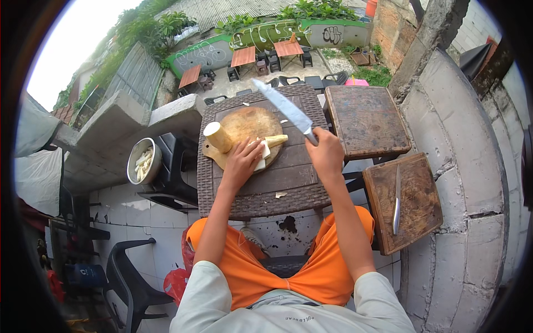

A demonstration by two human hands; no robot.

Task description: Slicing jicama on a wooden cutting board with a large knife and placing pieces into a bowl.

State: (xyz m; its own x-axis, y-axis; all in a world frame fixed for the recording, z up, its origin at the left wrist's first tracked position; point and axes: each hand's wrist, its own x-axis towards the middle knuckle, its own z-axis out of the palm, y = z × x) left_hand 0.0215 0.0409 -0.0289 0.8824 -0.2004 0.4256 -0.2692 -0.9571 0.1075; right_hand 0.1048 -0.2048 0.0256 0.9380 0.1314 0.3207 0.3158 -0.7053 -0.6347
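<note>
My right hand is closed round the handle of a large kitchen knife, its wide blade raised and pointing up and left over the table. On the round wooden cutting board, my left hand rests with its fingers on pale cut pieces of a peeled root vegetable. A yellowish strip lies just right of those fingers. Beside the same hand, to its left, a thick pale chunk stands upright on the board. What lies under my palm is hidden.
Small scraps lie on the brown woven-edge table. At left, a metal bowl of pale sticks sits on a black plastic stool. To the right, a second knife lies on a wooden-topped stool, near a concrete-block wall.
</note>
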